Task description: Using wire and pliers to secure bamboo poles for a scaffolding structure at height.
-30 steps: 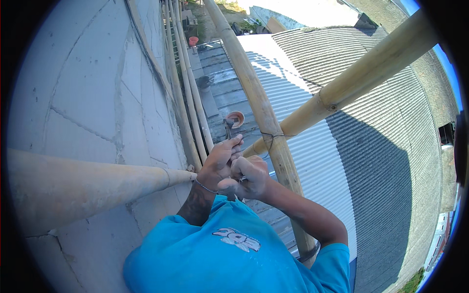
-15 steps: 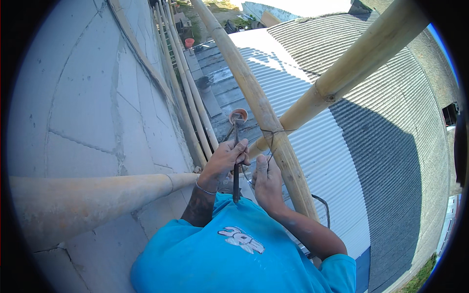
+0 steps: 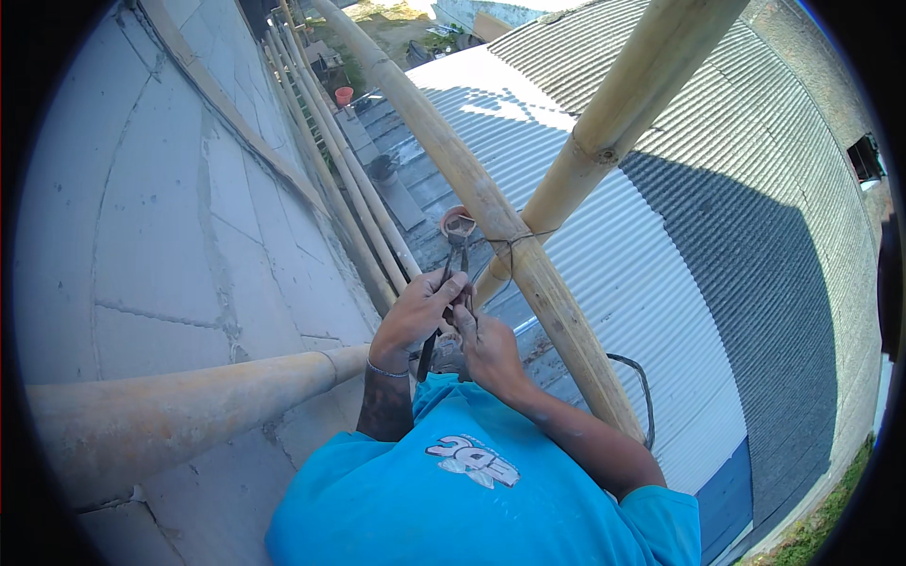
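Observation:
My left hand is closed round a dark long-handled tool that looks like pincers, its head pointing away from me. Close against it, my right hand pinches near the tool with curled fingers. A thin dark wire wraps the crossing of two bamboo poles and a loop of it hangs toward my right hand. The fingers partly hide the wire's end. One slanting bamboo pole runs over the other thicker bamboo pole at that crossing.
A horizontal bamboo pole lies at my left beside the grey block wall. Several long poles run along the wall. Far below are a corrugated roof, an orange bucket and a red bucket.
My right hand has moved left, from beside the slanting pole to against my left hand. The pincers have tilted, their lower end swinging left. The view has shifted slightly.

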A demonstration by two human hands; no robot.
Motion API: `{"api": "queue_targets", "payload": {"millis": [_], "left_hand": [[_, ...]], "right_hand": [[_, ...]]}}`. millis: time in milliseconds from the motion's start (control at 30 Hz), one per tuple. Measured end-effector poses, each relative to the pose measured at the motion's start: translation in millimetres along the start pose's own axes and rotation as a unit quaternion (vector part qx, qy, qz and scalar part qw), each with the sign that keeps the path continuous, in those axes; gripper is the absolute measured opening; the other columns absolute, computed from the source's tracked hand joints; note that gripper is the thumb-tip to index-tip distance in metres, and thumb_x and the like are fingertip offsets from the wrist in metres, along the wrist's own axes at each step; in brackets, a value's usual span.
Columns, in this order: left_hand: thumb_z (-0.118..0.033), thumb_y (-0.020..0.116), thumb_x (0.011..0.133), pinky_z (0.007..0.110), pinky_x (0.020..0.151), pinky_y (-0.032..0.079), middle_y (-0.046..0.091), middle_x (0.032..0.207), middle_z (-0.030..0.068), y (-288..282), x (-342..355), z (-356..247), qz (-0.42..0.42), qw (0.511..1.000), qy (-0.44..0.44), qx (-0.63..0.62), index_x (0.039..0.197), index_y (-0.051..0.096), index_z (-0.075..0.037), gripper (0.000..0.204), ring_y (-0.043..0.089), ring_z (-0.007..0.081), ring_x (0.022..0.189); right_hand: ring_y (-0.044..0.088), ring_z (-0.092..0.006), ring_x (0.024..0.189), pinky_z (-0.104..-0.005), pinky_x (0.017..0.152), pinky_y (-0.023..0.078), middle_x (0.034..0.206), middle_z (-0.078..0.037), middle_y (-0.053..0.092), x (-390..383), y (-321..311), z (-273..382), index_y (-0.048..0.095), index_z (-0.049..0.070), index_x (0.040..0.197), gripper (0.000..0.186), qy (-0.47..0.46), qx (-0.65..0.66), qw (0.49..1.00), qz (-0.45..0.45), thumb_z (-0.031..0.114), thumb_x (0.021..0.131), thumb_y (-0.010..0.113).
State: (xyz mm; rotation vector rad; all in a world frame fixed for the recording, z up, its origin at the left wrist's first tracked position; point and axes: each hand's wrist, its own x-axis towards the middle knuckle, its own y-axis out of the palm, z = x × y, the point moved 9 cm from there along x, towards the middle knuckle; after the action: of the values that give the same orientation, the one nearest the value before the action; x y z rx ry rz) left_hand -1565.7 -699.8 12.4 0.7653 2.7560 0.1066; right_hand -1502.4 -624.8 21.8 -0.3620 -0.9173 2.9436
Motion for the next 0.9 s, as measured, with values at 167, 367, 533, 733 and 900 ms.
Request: {"api": "queue_targets", "payload": {"millis": [167,367,533,733,900], "left_hand": [[-0.028,0.046,0.095,0.020,0.044,0.029,0.041,0.059,-0.0050,-24,0,12,-0.074,0.996,-0.055,0.009,0.083,0.056,-0.002,0.030,0.037,0.0039,0.050],[-0.033,0.035,0.098,0.021,0.039,0.020,0.028,0.056,-0.0068,-29,-16,-47,-0.075,0.981,0.070,-0.162,0.088,0.050,-0.002,0.036,0.027,0.0036,0.044],[-0.044,0.030,0.097,0.022,0.038,0.020,0.027,0.054,-0.0064,-22,-48,-126,-0.015,0.952,0.183,-0.244,0.076,0.041,-0.010,0.041,0.024,0.0043,0.041],[-0.053,0.020,0.094,0.024,0.030,0.011,0.018,0.047,-0.0082,88,-58,-161,0.347,0.843,0.103,-0.398,0.074,0.031,-0.016,0.043,0.014,0.0046,0.035],[-0.056,0.023,0.093,0.023,0.031,0.012,0.019,0.046,-0.0062,122,-46,-116,0.351,0.850,0.013,-0.394,0.073,0.030,-0.016,0.045,0.014,0.0060,0.035]], "right_hand": [[0.058,-0.0186,0.059,-0.0330,0.054,0.044,0.060,-0.011,0.055,1,26,-36,0.055,-0.004,0.083,0.043,0.079,0.191,0.978,-0.007,0.035,0.095,0.042],[0.057,-0.0333,0.100,-0.0388,0.088,0.043,0.107,-0.024,0.057,-24,-33,7,0.039,-0.008,0.124,0.078,-0.096,-0.127,0.976,-0.146,0.051,0.079,0.061],[0.045,-0.0361,0.116,-0.0422,0.098,0.036,0.123,-0.028,0.044,-49,-115,33,0.029,-0.009,0.130,0.097,-0.063,0.066,0.992,-0.085,0.055,0.069,0.069],[0.044,-0.0340,0.119,-0.0427,0.099,0.036,0.127,-0.026,0.043,-41,-134,94,0.027,-0.004,0.133,0.099,-0.284,0.136,0.949,-0.019,0.054,0.067,0.072],[0.052,-0.0219,0.101,-0.0342,0.085,0.043,0.109,-0.016,0.052,-58,-142,28,0.033,0.001,0.129,0.092,-0.119,0.178,0.976,-0.041,0.055,0.065,0.073]]}}
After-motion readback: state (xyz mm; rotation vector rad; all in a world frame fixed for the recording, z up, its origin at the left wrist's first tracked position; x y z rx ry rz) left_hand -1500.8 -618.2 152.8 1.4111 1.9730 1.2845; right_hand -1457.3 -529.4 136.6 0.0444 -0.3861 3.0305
